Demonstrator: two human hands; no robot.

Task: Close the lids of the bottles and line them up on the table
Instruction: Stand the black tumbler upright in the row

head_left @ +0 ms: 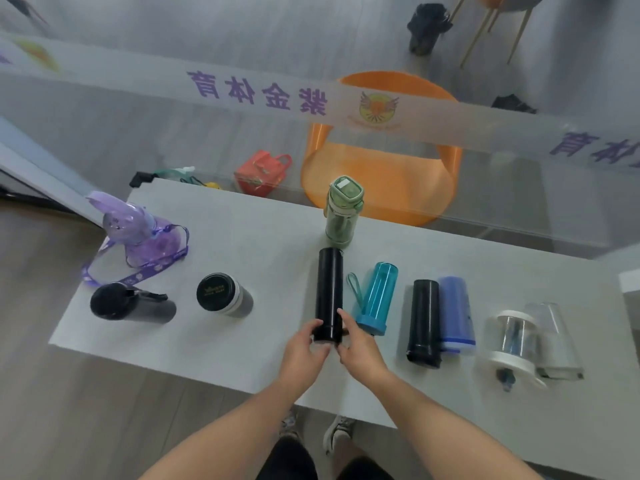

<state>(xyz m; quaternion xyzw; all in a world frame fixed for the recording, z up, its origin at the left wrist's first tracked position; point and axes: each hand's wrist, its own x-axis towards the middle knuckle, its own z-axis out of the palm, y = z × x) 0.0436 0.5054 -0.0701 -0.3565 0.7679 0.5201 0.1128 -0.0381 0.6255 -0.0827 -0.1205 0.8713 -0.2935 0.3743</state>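
Observation:
A tall black bottle (329, 289) lies on the white table (263, 244), its near end toward me. My left hand (306, 344) and my right hand (356, 341) both grip that near end from either side. To its right lie a teal bottle (379, 296), a second black bottle (424, 317), a blue bottle (455, 311) and a clear bottle with a white lid (516, 344). A green bottle (343, 211) stands upright behind. On the left are a black-lidded flask (225, 296), a dark grey bottle (131, 304) and a purple bunny bottle (138, 230) with a strap.
A clear plastic cup (554, 341) lies at the far right of the table. Behind a glass partition stand an orange chair (381, 161) and a red bag (263, 171). The table's near edge runs just in front of my forearms.

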